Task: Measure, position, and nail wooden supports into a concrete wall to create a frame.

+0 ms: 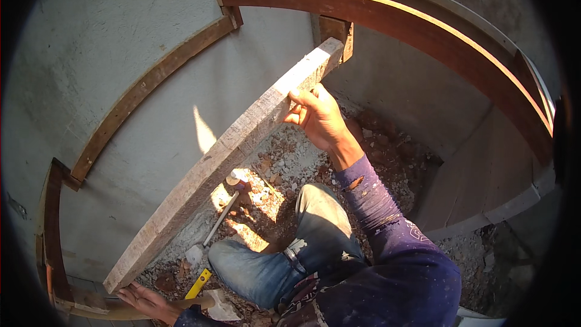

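Observation:
A long, pale, rough wooden board [200,169] runs diagonally across my view, from low at the left up to the top middle. My right hand [315,118] grips it near the upper end, thumb over the near side and fingers curled against it. Low at the left, my left hand [145,300] holds the board's lower end with its fingers under the tip. The upper end overlaps an upright wooden block [347,39] on the wall; I cannot tell whether they touch.
Timber formwork [387,15] lines the grey walls [121,36] around me. On the rubble floor [284,151] lie a long-handled tool [224,218], a yellow level [198,283] and a pale scrap [221,303], near my bent legs. A boarded surface [496,169] is at the right.

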Available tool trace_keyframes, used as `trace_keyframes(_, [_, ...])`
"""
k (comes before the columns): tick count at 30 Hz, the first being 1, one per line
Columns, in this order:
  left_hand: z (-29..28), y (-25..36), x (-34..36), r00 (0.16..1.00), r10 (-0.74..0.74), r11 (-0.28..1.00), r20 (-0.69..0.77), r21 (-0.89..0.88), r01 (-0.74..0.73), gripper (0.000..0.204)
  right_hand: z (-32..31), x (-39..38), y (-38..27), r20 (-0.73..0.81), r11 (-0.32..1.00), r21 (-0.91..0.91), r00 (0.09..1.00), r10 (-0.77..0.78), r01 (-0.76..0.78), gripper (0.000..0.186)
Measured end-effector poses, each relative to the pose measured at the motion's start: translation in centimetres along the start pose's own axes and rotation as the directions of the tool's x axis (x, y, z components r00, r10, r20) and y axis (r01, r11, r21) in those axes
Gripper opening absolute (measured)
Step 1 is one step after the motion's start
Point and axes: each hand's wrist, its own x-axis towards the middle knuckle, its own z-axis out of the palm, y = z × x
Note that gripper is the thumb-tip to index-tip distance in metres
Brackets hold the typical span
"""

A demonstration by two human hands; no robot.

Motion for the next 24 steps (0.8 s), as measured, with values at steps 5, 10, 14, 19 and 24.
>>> trace_keyframes(5, [0.0,0.2,-1.0,1.0,-0.025,1.0,-0.013,0.019,0.025,0.061,-2.0,1.9,-1.3,-0.152,0.995,0.055,0.986,-0.074,0.083,0.034])
trace_keyframes(10, [0.5,-0.4,-1.0,0.998,-0.059,0.998,-0.018,-0.002,0.059,0.062,-5.8,3.5,-3.8,-0.249,0.984,0.14,0.966,-0.073,0.11,0.038])
trace_keyframes(14, [0.1,0.7,-1.2,0.999,-0.029,1.0,-0.03,-0.005,0.029,0.065,-6.2,4.1,-3.6,-0.292,0.925,0.377,0.954,0.074,0.043,0.035])
trace_keyframes(19, [0.5,0.3,-0.9,0.996,-0.039,0.998,-0.075,-0.045,0.035,0.059,-7.1,3.9,-4.0,-0.364,0.894,0.443,0.925,0.111,0.067,0.031])
trace_keyframes(24, [1.0,1.1,-0.3,0.999,-0.033,0.997,-0.002,-0.076,0.033,0.063,-6.4,3.0,-4.5,-0.313,0.882,0.464,0.946,0.081,0.079,0.028])
